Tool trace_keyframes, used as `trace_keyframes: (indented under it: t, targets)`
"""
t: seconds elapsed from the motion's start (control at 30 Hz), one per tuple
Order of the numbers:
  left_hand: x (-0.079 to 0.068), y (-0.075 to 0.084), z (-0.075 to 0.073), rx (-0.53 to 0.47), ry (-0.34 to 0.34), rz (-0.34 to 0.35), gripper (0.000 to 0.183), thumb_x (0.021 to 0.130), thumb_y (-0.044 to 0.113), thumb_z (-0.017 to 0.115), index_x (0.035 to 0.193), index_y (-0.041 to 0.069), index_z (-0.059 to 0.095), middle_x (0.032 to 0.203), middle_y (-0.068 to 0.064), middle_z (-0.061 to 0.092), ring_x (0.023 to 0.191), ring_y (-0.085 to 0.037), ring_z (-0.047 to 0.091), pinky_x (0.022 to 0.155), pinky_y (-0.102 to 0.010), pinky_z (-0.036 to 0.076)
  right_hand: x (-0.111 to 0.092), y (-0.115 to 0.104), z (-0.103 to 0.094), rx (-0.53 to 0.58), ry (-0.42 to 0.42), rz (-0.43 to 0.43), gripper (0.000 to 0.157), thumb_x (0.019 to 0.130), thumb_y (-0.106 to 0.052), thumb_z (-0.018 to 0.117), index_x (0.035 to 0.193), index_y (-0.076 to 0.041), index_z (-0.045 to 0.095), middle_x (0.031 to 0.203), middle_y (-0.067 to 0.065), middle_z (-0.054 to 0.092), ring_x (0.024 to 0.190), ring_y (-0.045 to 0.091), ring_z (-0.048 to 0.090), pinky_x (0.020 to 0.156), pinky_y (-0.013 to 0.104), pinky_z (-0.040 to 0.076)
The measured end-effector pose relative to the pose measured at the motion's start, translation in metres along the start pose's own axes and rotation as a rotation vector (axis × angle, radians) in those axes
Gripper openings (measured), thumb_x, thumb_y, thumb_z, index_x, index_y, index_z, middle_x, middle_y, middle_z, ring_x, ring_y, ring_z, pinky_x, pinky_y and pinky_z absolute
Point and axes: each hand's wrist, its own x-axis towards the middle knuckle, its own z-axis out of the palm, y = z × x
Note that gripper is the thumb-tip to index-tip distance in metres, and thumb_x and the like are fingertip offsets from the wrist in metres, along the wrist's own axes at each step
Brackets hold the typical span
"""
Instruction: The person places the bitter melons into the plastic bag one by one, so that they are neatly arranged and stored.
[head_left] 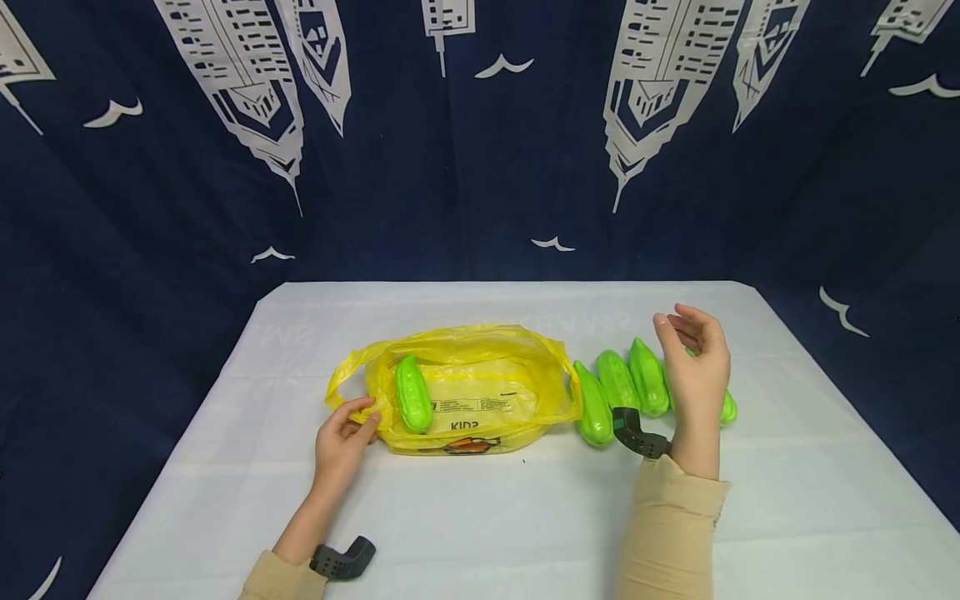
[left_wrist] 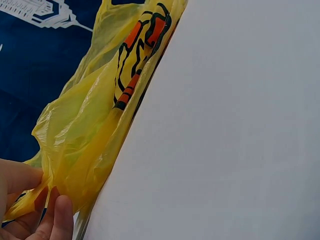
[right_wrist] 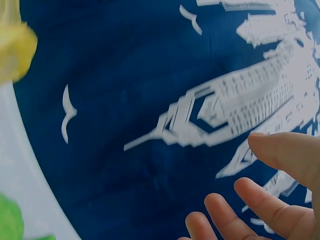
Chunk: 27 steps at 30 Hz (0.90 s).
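A yellow plastic bag (head_left: 480, 442) lies with its mouth spread wide on the white table. Inside it, near the left end, rests one bright green bumpy vegetable (head_left: 413, 395) that looks like a bitter melon. My left hand (head_left: 343, 446) pinches the bag's left edge between thumb and fingers, as the left wrist view also shows. Several more green vegetables (head_left: 595, 405) lie in a row right of the bag. Above the right part of that row my right hand (head_left: 696, 354) is raised, fingers loosely bent and nothing in them; it hides some of the vegetables.
The white table (head_left: 480, 525) has its far edge against a dark blue curtain (head_left: 465, 183) printed with white buildings and birds. Each wrist wears a dark camera band, the right one (head_left: 640, 433) overlapping the row of vegetables in the head view.
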Motion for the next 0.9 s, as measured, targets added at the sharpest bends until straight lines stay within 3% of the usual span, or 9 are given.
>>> trace_keyframes:
  t: [0.2, 0.33, 0.9]
  targets:
    - [0.001, -0.001, 0.000, 0.000, 0.000, 0.004, 0.023, 0.087, 0.005, 0.066, 0.111, 0.003, 0.065, 0.099, -0.015, 0.060, 0.065, -0.015, 0.059, 0.061, -0.022, 0.054, 0.007, 0.016, -0.014, -0.074, 0.073, 0.095, 0.049, 0.090, -0.041, 0.059, 0.131, -0.016, 0.051, 0.125, 0.009, 0.055, 0.115, 0.021, 0.050, 0.097, 0.036, 0.041]
    - [0.001, -0.002, 0.000, 0.001, 0.001, 0.006, 0.023, 0.087, 0.004, 0.066, 0.110, 0.003, 0.065, 0.099, -0.015, 0.060, 0.065, -0.015, 0.058, 0.061, -0.021, 0.053, 0.015, 0.033, -0.022, -0.067, 0.120, 0.127, 0.050, 0.088, -0.044, 0.061, 0.130, -0.018, 0.052, 0.125, 0.010, 0.055, 0.117, 0.022, 0.050, 0.100, 0.036, 0.039]
    - [0.000, -0.001, 0.000, 0.005, -0.012, -0.011, 0.026, 0.089, 0.008, 0.065, 0.114, 0.004, 0.064, 0.107, -0.015, 0.058, 0.066, -0.010, 0.057, 0.063, -0.021, 0.053, 0.022, 0.070, -0.036, -0.117, 0.250, 0.114, 0.048, 0.088, -0.033, 0.064, 0.130, -0.013, 0.052, 0.119, 0.006, 0.056, 0.109, 0.017, 0.052, 0.095, 0.026, 0.044]
